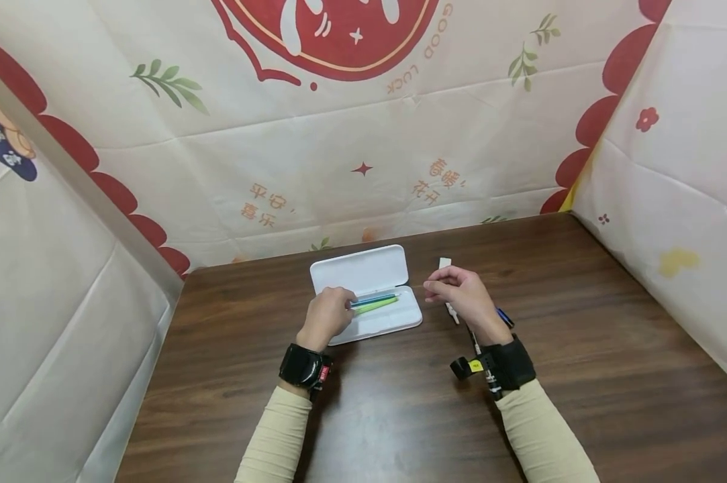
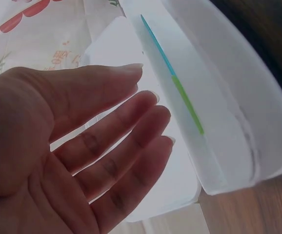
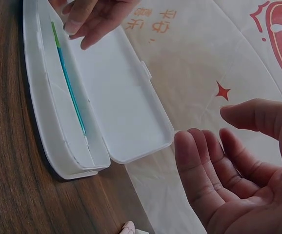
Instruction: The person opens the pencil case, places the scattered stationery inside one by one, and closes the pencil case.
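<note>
A white pencil case (image 1: 393,323) lies with its lid (image 1: 360,270) raised. Inside rest a slim blue pen-like stick (image 1: 375,299) and a green one (image 1: 378,306); the wrist views show their blue (image 3: 70,95) and green (image 2: 187,105) lengths along the case floor. My left hand (image 1: 328,314) is over the left end of the case, fingers loosely bent; nothing shows between thumb and fingers in the left wrist view. To the right of the case hovers my right hand (image 1: 462,295), its fingers loosely curled and holding nothing.
A white object (image 1: 444,262) and a white tip (image 1: 453,313) show around my right hand. A blue-ended item (image 1: 505,317) lies beside the right wrist, partly hidden. Behind the brown wooden table (image 1: 393,429) hangs a printed cloth (image 1: 339,161).
</note>
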### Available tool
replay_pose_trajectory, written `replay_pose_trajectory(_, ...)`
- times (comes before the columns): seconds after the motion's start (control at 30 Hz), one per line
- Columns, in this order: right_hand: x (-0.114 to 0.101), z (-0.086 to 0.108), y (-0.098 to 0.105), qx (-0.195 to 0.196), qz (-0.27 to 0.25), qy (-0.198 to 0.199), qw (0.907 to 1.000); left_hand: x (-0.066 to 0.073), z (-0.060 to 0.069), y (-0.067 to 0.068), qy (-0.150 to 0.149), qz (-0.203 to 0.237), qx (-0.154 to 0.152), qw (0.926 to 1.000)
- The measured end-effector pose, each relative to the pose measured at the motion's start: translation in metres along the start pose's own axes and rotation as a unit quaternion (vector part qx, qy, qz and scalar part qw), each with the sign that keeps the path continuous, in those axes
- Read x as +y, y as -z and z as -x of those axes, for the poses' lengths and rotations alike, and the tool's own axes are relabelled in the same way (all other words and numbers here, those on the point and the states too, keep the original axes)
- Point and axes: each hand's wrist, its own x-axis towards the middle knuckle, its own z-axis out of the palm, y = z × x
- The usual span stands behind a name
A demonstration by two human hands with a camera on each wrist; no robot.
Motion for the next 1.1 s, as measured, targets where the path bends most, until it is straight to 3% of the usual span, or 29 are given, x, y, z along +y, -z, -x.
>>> replay_pose_trajectory(0.43,0.001,0.001,0.017,0.011,0.014,0.016,0.9997,-0.004,0.007,0.003,-0.003,0.005,0.019,0.9998)
replay_pose_trajectory(0.8,0.008,-0.006,0.046,0.019,0.084,0.018,0.9962,-0.008,0.019,0.006,0.015,0.017,0.031,0.9993)
replay_pose_trajectory(1.1,0.010,-0.009,0.079,0.001,0.184,0.006,0.9830,-0.018,0.028,0.009,0.025,0.029,0.032,0.9988)
